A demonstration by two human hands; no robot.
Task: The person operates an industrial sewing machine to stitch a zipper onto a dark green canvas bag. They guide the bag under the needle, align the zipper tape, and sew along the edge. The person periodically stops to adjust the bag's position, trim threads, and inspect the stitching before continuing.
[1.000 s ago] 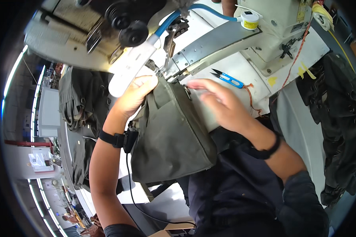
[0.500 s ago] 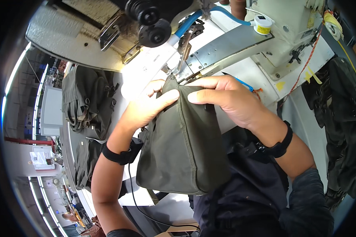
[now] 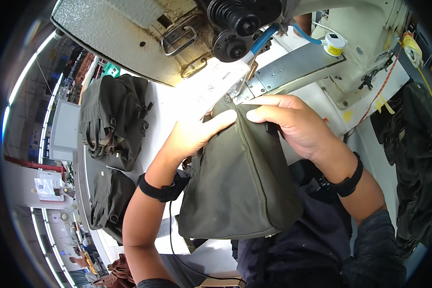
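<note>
An olive-green fabric bag hangs from both hands toward my lap, a long seam running down its middle. My left hand pinches its upper left edge, thumb on top and fingers tucked behind the cloth. On the other side of the seam, my right hand grips the cloth between thumb and forefinger. The bag's narrow top end lies at the needle area of a sewing machine. Glare from the machine's lamp and the machine head hide the needle itself.
Stacked green bags lie on the white table to the left, with another green bag nearer me. More dark green pieces hang at the right. A metal machine arm and a blue tube stand beyond my hands.
The whole view has shifted, so the machine, bag and hands appear farther right. Both hands keep their grip on the bag, its top end still by the needle area.
</note>
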